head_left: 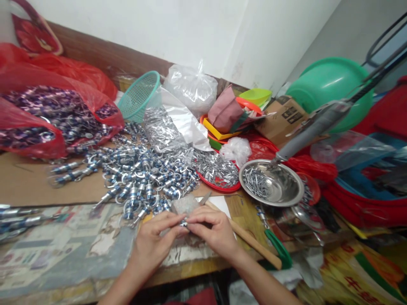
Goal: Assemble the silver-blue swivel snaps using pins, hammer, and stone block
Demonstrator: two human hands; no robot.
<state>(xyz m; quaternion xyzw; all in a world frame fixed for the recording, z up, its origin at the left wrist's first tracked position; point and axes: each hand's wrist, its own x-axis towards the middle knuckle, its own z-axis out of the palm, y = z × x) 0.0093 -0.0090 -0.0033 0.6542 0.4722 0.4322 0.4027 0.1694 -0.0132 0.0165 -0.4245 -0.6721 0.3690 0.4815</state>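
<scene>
Near the table's front edge, my left hand (155,239) and my right hand (214,231) meet fingertip to fingertip. Both are closed in a pinch on one small shiny metal piece (183,223), mostly covered by the fingers; its exact kind is hidden. Just beyond them sits a grey block (186,204). A tool's long wooden handle (254,243) slants away beside my right hand, with a pointed metal part (205,198) near its far end. A heap of silver-and-blue metal fittings with rings (146,169) lies beyond my left hand.
A red plate of flat metal strips (219,169) and a steel bowl of thin metal pieces (286,186) stand to the right. A red bag (32,144) of purple fittings, a turquoise basket (140,95), a cardboard box (282,120) and a green basin (330,93) line the back.
</scene>
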